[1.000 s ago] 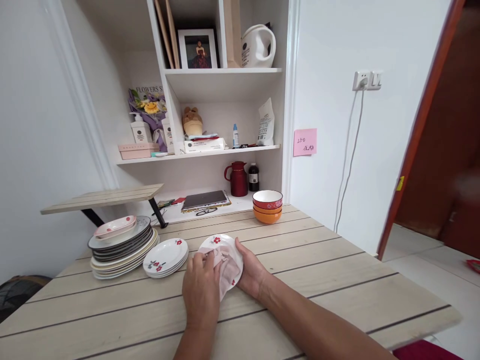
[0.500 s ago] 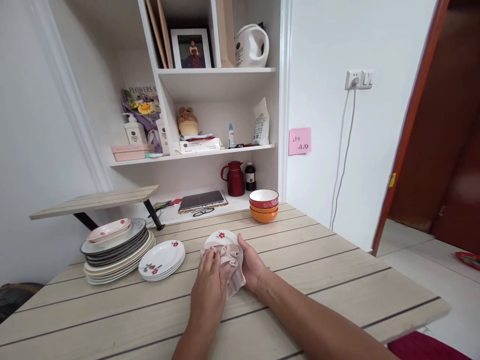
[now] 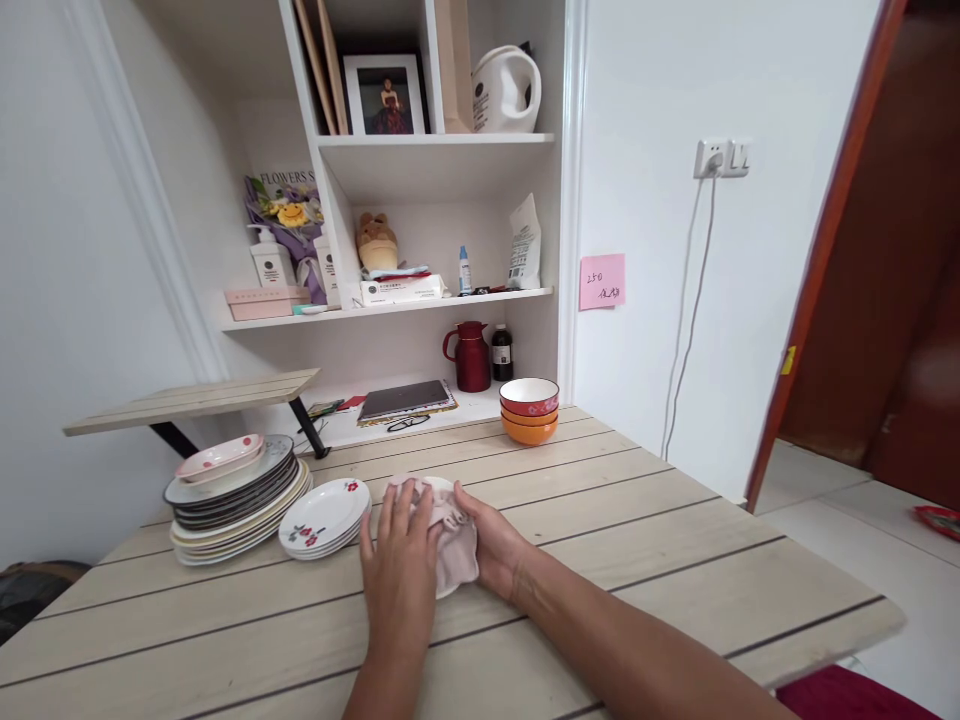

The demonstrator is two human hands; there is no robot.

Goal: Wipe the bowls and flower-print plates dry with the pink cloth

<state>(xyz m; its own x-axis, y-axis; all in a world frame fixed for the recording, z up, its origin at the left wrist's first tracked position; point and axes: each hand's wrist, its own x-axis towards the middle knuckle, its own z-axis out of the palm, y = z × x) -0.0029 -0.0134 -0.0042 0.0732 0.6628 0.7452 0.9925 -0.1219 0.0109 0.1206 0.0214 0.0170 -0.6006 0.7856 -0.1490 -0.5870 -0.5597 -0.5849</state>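
Observation:
A small white plate (image 3: 441,484) is largely covered by a pale pink cloth (image 3: 456,560); only parts of its rim show. My right hand (image 3: 499,548) grips the plate's right edge, thumb on the upper side. Over the cloth lies my left hand (image 3: 400,560), its fingers a little apart and pressing the fabric onto the plate. To the left is a short stack of white plates with red flowers (image 3: 326,515), close to my left fingertips.
A taller stack of mixed plates (image 3: 232,500) with a pink-dotted dish on top stands further left, near a low wooden riser (image 3: 195,395). Stacked bowls (image 3: 529,412) sit at the back. Behind are a laptop (image 3: 403,399) and a red jug (image 3: 472,358).
My left hand has slid left with the cloth, now covering the plate's left side and the flower near its far rim. The right hand and plate have shifted slightly left.

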